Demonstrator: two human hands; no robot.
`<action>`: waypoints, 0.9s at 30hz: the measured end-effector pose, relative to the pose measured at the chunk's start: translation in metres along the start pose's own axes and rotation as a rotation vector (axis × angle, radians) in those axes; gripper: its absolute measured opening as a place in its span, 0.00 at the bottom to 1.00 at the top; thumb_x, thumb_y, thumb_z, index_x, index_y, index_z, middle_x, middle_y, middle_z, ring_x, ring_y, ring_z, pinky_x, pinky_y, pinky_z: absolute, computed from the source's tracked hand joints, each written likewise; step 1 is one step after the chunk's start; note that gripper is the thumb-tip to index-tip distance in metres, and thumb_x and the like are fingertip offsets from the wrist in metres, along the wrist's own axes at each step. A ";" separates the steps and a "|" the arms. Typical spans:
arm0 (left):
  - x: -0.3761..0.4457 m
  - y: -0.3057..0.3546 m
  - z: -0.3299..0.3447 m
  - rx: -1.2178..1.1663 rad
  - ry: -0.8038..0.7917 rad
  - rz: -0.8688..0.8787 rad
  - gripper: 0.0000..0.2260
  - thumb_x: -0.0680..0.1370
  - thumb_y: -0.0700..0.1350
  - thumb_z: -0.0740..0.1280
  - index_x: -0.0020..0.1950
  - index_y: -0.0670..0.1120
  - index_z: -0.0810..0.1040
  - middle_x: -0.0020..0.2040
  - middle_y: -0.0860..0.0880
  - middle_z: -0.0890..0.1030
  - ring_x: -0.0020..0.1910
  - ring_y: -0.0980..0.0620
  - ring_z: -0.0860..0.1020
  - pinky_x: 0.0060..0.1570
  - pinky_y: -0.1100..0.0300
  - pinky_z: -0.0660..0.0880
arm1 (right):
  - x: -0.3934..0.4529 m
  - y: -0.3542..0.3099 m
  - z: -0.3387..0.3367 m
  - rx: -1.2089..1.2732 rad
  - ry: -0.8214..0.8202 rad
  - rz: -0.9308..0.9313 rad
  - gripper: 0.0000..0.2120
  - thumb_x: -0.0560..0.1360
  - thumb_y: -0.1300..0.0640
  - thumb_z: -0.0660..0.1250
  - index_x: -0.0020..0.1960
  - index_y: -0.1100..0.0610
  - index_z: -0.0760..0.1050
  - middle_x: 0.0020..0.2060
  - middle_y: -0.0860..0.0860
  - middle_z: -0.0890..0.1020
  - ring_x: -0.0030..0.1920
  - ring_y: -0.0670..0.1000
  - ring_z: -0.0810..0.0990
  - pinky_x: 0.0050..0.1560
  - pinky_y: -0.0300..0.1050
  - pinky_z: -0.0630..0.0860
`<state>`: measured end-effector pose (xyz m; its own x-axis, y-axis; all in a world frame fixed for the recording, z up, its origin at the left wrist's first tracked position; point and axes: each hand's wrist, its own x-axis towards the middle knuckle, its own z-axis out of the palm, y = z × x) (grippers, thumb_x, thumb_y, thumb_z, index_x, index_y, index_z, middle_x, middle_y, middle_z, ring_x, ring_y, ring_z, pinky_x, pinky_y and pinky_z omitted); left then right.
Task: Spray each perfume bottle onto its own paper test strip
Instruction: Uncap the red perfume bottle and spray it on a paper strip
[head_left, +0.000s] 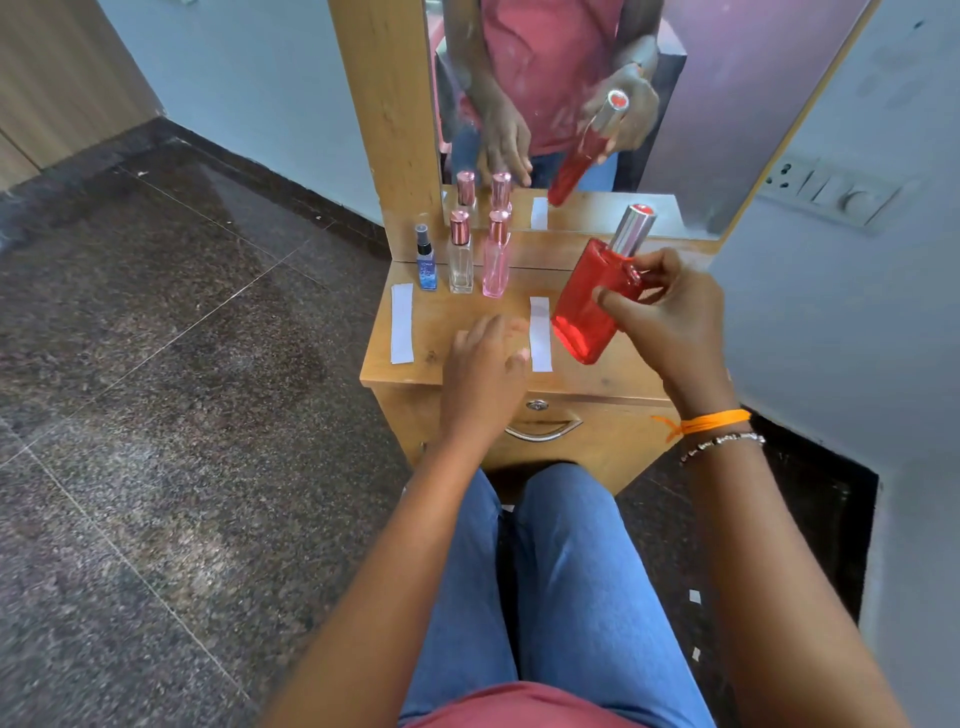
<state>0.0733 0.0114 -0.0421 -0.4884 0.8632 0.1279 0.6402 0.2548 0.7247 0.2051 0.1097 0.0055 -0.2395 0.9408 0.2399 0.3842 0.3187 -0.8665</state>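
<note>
My right hand (670, 317) grips a tall red perfume bottle (589, 306) with a silver cap, tilted above the right side of the wooden dresser top (452, 317). Just left of the bottle lies a white paper strip (540, 333). My left hand (483, 369) hovers flat over the middle of the top, fingers apart, holding nothing. Another paper strip (401, 323) lies at the left edge. At the back stand a small blue spray bottle (426, 260), a clear bottle (461, 254) and a pink bottle (496, 257), both with rose-gold caps.
A mirror (571, 104) behind the bottles reflects them and my hands. Below the top is a drawer with a metal handle (543, 430). My knees in blue jeans are under the front edge. A switch plate (831, 189) sits on the right wall.
</note>
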 end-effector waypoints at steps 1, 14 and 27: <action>-0.001 -0.004 0.002 0.076 0.016 0.031 0.13 0.77 0.41 0.62 0.62 0.47 0.74 0.61 0.50 0.76 0.62 0.47 0.69 0.63 0.55 0.65 | 0.002 -0.003 0.005 -0.020 0.038 -0.024 0.11 0.65 0.58 0.73 0.46 0.55 0.76 0.35 0.43 0.77 0.36 0.41 0.75 0.43 0.46 0.76; 0.002 -0.017 0.022 0.302 -0.182 0.187 0.18 0.81 0.45 0.55 0.71 0.54 0.67 0.74 0.58 0.64 0.77 0.44 0.45 0.74 0.42 0.39 | 0.026 -0.009 0.052 -0.164 0.181 -0.102 0.11 0.67 0.55 0.71 0.45 0.58 0.72 0.38 0.51 0.81 0.39 0.54 0.79 0.40 0.51 0.76; 0.003 -0.021 0.023 0.242 -0.178 0.214 0.19 0.81 0.42 0.55 0.72 0.52 0.66 0.74 0.56 0.64 0.77 0.45 0.46 0.75 0.44 0.41 | 0.026 0.008 0.073 -0.307 0.189 -0.111 0.13 0.70 0.54 0.70 0.48 0.61 0.71 0.42 0.55 0.81 0.41 0.55 0.78 0.38 0.44 0.68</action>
<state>0.0718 0.0186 -0.0726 -0.2307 0.9651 0.1240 0.8489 0.1374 0.5104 0.1368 0.1284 -0.0273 -0.1369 0.8942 0.4263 0.6211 0.4127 -0.6663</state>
